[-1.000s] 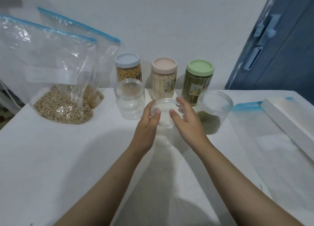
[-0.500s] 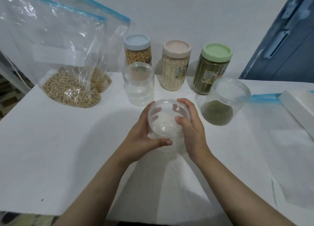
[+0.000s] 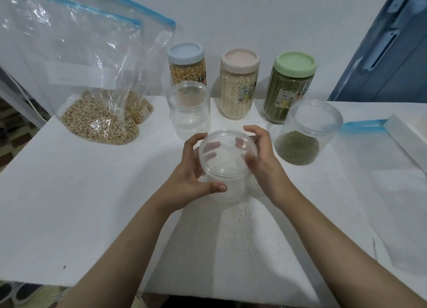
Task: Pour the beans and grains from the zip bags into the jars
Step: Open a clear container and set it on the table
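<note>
Item: clear jar (image 3: 227, 166), lidded, centre of the frame, held just above or on the white table (image 3: 80, 192); which of the two cannot be told. Thin transparent plastic, apparently empty, so judged very light, stiff enough at the rim but likely to flex at the wall, and smooth, hence somewhat slippery. Left hand (image 3: 191, 176) grips the jar's body, fingers behind and thumb across the front; right hand (image 3: 261, 162) curls over the lid (image 3: 227, 145) with its fingers round the rim, a pose that suits twisting or lifting the lid off. Best hold, by judgement: body low and firm in one hand, lid by its edge in the other, without squeezing the wall. Companion items: a second clear jar (image 3: 188, 111), lidded and empty, just above centre; an open jar (image 3: 307, 132) part filled with green beans, centre right. Bags (image 3: 76, 60): two zip bags, upper left of the frame, standing slumped, tan grain pooled at the bottom; soft, floppy, bottom-heavy, best held by the top corner and under the load when poured. A flat bag (image 3: 379, 169) lies at right, seemingly empty. Behind, three tall filled jars with blue (image 3: 186, 53), pink (image 3: 239, 60) and green (image 3: 295, 63) lids, in a row along the wall.
</note>
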Tool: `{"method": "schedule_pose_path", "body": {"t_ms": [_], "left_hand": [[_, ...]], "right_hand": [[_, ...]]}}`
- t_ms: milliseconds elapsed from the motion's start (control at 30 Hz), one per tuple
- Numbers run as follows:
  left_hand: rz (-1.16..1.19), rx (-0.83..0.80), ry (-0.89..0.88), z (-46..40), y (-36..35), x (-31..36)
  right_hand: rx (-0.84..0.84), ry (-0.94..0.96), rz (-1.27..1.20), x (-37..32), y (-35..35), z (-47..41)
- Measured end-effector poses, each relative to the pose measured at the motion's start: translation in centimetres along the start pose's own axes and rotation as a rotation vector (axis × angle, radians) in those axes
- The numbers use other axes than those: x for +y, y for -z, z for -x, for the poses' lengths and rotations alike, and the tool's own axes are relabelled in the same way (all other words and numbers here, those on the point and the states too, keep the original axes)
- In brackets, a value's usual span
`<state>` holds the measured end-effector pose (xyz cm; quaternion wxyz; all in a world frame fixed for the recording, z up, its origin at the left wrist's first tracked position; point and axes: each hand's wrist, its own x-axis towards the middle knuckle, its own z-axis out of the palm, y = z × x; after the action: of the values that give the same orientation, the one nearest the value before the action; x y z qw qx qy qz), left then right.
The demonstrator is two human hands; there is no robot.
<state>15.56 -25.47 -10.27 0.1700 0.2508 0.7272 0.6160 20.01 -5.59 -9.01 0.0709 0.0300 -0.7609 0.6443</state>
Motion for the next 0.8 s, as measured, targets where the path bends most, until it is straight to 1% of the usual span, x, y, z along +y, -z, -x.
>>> {"method": "schedule_pose_path", "body": {"t_ms": [67, 167, 233, 333, 467, 600, 700, 800], "left_hand": [[0.005, 0.000, -0.010, 0.0, 0.0, 0.0], [0.005, 0.001, -0.034, 0.0, -0.1, -0.1], [0.018, 0.012, -0.036, 0.1, -0.1, -0.3], [0.026, -0.017, -0.028, 0.0, 0.1, -0.5], [0.032, -0.035, -0.029, -0.1, 0.2, -0.4], [0.041, -0.034, -0.032, -0.2, 0.2, -0.6], [0.044, -0.041, -0.036, -0.2, 0.3, -0.7], [0.046, -0.046, -0.035, -0.3, 0.5, -0.8]], "right_hand": [[-0.013, 0.018, 0.028, 0.1, 0.2, 0.5], [-0.049, 0.026, -0.086, 0.4, 0.9, 0.8], [-0.015, 0.057, -0.095, 0.5, 1.0, 1.0], [0.066, 0.019, -0.144, 0.9, 1.0, 1.1], [0.045, -0.004, -0.095, 0.3, 0.3, 1.3], [0.085, 0.013, -0.130, 1.0, 0.6, 1.3], [0.021, 0.025, -0.084, 0.8, 0.6, 1.3], [-0.012, 0.016, -0.113, 0.9, 0.4, 1.3]]}}
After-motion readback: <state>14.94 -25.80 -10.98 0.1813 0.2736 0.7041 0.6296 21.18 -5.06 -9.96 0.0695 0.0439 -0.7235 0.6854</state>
